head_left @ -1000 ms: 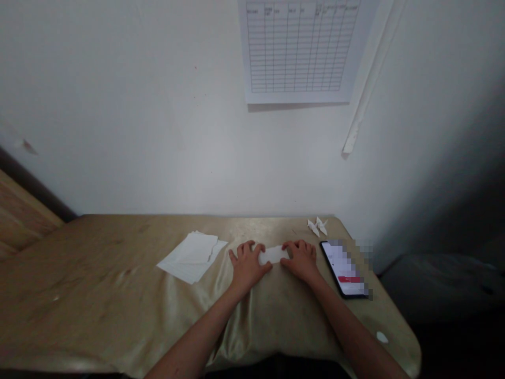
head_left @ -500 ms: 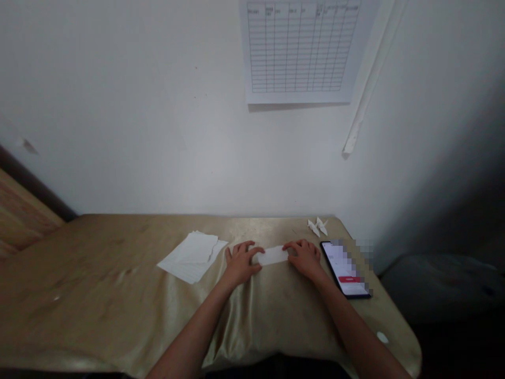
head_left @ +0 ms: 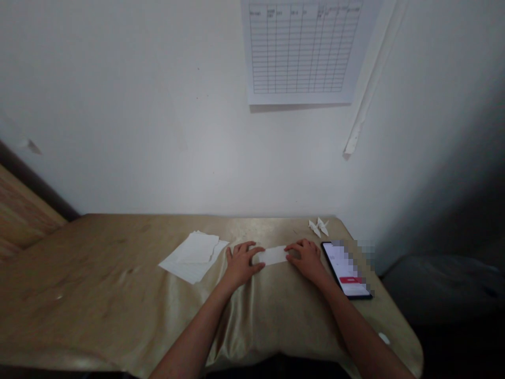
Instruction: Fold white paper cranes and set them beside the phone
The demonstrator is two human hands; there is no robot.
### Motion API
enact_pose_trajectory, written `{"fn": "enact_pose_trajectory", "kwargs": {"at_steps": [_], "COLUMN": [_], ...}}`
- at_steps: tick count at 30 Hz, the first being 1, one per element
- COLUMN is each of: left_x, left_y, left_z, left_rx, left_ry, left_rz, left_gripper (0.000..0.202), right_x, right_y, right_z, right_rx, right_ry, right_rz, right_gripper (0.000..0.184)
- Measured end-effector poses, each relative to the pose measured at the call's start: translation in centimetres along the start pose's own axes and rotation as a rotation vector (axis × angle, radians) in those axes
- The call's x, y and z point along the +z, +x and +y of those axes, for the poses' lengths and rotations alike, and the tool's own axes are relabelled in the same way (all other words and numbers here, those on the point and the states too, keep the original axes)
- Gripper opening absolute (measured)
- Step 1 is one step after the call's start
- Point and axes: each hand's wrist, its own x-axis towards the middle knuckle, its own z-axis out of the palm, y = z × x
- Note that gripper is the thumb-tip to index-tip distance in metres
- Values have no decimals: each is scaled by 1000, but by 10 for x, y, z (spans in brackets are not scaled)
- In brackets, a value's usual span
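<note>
A narrow folded strip of white paper [head_left: 273, 255] lies flat on the tan cloth-covered table [head_left: 118, 295]. My left hand [head_left: 240, 262] rests on its left end, fingers spread and pressing down. My right hand [head_left: 305, 258] presses on its right end, fingers lying flat. Both hands stay on the table surface.
A stack of white paper sheets [head_left: 193, 255] lies left of my hands. A phone [head_left: 346, 269] with a lit screen lies to the right. Two small folded paper cranes [head_left: 319, 227] sit near the wall. A printed grid sheet [head_left: 302, 50] hangs on the wall.
My hands have slid apart a little along the strip, so more of the paper shows between them. The view has shifted slightly.
</note>
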Motion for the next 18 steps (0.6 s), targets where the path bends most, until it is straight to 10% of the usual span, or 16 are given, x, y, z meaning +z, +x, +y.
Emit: {"fn": "enact_pose_trajectory", "kwargs": {"at_steps": [6,18], "left_x": [0,-3], "left_y": [2,1], "left_z": [0,3], "left_rx": [-12,-3], "left_ry": [4,-16], "left_rz": [1,23], "left_gripper": [53,48], "right_x": [2,5], "right_y": [1,3], "right_z": [-1,0], "right_rx": [-48,-76], "right_ry": [-67,-12], "right_rz": [3,21], "right_gripper": [53,46]}}
